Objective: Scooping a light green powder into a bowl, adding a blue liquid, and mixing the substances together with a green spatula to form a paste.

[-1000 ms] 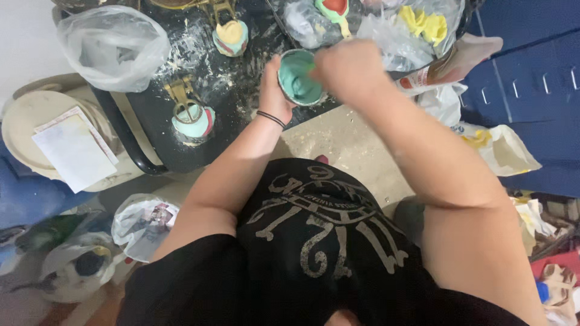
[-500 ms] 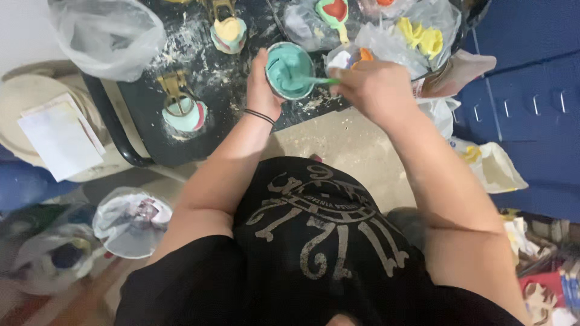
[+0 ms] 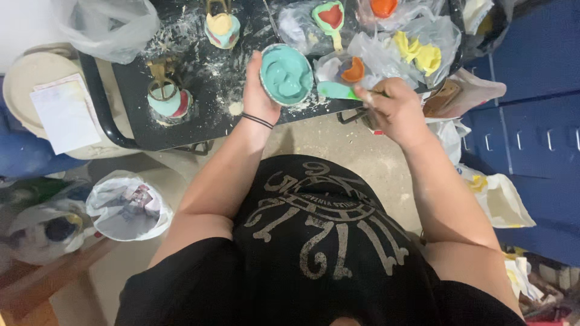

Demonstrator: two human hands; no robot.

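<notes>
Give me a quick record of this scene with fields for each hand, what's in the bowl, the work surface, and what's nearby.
left hand: grips the mixing bowl at its left rim
right hand: holds a spatula, blade coated teal
bowl contents: thick teal paste
surface: black tray table, dusted with white powder
nearby: yellow dental cast, orange cup, clear plastic bags

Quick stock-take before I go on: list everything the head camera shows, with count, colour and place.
mixing bowl: 1, full of teal paste, on the black tray, in the left hand
spatula: 1, teal-coated, right of the bowl, in the right hand
black tray: 1, powder-dusted, top centre
cast models: 2, teal and cream, on brass frames, tray left
clear bags: several, holding red, orange and yellow pieces, tray right
blue cabinet: 1, right
left hand: cups the bowl
right hand: grips the spatula
</notes>
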